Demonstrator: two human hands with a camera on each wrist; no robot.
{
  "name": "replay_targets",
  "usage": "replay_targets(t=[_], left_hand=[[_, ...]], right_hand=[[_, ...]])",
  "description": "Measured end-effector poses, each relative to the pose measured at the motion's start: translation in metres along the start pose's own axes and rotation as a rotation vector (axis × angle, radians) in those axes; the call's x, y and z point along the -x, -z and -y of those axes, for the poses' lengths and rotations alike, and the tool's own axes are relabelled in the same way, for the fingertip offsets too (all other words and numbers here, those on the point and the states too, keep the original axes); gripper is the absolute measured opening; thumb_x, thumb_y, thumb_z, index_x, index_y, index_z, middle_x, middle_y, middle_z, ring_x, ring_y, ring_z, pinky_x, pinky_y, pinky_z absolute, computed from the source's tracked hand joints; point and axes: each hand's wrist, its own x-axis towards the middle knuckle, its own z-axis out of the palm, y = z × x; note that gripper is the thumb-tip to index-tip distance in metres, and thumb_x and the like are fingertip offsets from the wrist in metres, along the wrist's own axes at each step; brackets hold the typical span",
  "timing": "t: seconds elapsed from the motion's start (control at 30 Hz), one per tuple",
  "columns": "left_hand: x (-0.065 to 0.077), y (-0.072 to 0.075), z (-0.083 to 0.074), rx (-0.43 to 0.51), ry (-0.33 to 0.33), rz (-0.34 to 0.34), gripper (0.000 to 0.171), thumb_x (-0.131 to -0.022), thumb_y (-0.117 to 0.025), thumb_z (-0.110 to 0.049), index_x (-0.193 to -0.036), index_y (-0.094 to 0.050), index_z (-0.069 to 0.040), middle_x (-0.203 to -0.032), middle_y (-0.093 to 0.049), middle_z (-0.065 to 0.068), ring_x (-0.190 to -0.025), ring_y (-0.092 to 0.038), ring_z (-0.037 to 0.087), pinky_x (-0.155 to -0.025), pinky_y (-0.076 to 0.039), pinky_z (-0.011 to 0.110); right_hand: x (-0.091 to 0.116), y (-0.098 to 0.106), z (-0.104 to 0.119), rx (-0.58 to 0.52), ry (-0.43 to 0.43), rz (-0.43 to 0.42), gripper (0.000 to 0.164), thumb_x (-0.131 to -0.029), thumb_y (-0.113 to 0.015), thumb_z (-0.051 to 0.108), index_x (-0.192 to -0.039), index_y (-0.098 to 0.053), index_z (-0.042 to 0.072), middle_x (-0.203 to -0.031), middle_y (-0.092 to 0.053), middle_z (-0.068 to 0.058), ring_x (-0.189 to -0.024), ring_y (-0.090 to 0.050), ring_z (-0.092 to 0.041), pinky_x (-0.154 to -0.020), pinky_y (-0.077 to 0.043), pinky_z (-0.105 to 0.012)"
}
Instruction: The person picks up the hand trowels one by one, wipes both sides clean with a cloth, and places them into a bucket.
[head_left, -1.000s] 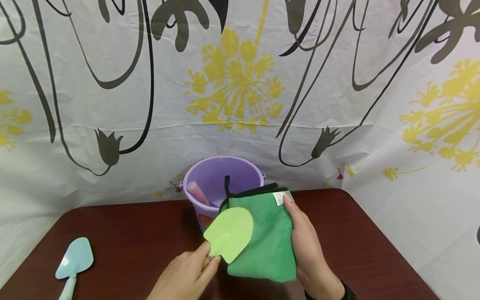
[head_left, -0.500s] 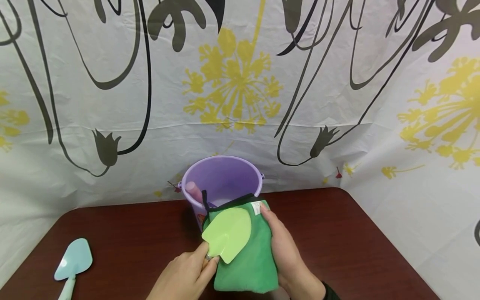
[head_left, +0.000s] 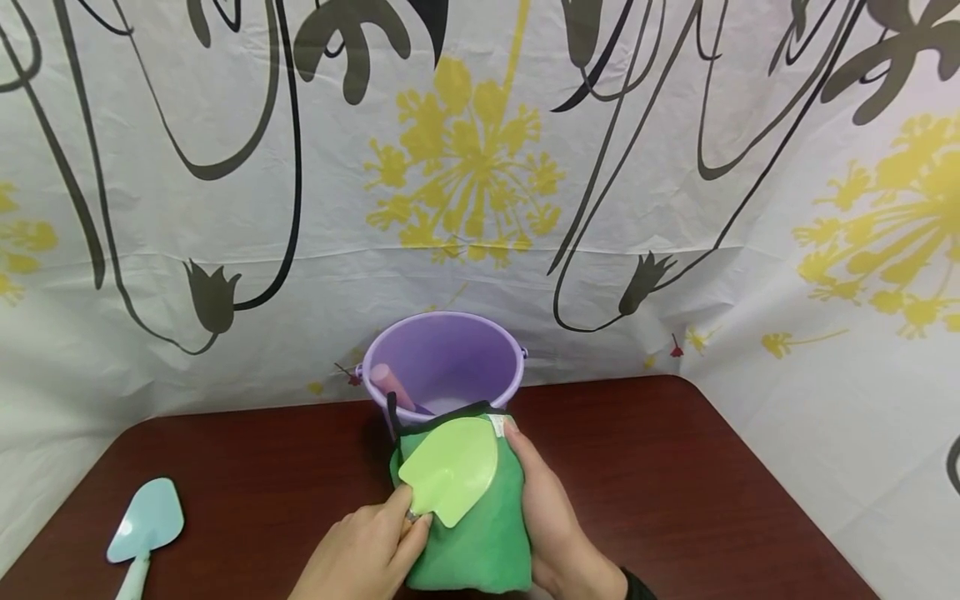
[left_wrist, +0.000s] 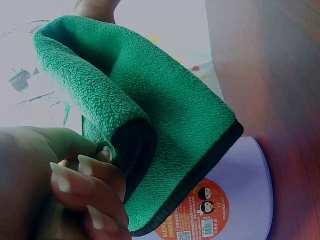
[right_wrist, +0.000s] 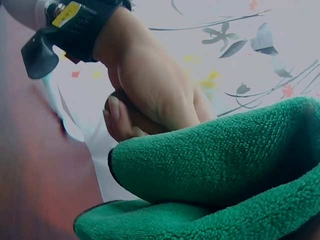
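Observation:
My left hand (head_left: 367, 542) pinches a light green toy shovel (head_left: 453, 471) at the base of its blade, the blade facing up. My right hand (head_left: 558, 525) grips a folded green towel (head_left: 472, 550) by its right side, thumb near a white tag. The shovel blade lies in front of the towel, covering part of it. In the left wrist view the towel (left_wrist: 175, 95) shows loose folds and black edging beside the left hand's curled fingers (left_wrist: 102, 172). From the right wrist view, the left hand (right_wrist: 155, 90) appears behind the towel (right_wrist: 200, 155); the right hand's fingers are hidden there.
Just beyond the towel stands a purple bucket (head_left: 465, 358) on a dark red-brown table (head_left: 262, 467). A pink handle (head_left: 390, 385) leans inside it. A light blue toy trowel (head_left: 147, 523) lies at the table's left. Printed white fabric (head_left: 322, 208) hangs behind.
The right hand has brought the towel leftward and slightly down, further behind the shovel and off the bucket's rim. The left hand with the shovel has barely shifted.

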Motion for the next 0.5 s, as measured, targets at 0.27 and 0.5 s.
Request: replay_targets(t=[0.27,0.5], left_hand=[[0.0004,0.0004,0.0006,0.009,0.002,0.008,0.028,-0.099,-0.063,-0.027,-0.079,-0.043,-0.022,-0.059,-0.031,-0.017,-0.051,-0.031,-0.003,-0.05,-0.031,0.021],[-0.0007,-0.0001,-0.0008,0.056,-0.001,0.037,0.028,-0.1,-0.06,-0.029,-0.08,-0.043,-0.022,-0.059,-0.031,-0.018,-0.05,-0.031,-0.003,-0.051,-0.031,0.02]], right_hand=[[-0.0027,-0.0011,-0.0031,-0.057,-0.005,0.02,0.063,-0.098,-0.044,0.066,-0.135,-0.051,0.016,-0.117,-0.064,0.001,-0.108,-0.063,-0.014,-0.099,-0.05,-0.034],[-0.0012,-0.0013,0.0007,-0.081,0.015,-0.01,0.056,-0.1,-0.046,0.061,-0.135,-0.051,0.017,-0.118,-0.063,0.003,-0.11,-0.061,-0.013,-0.101,-0.048,-0.032]])
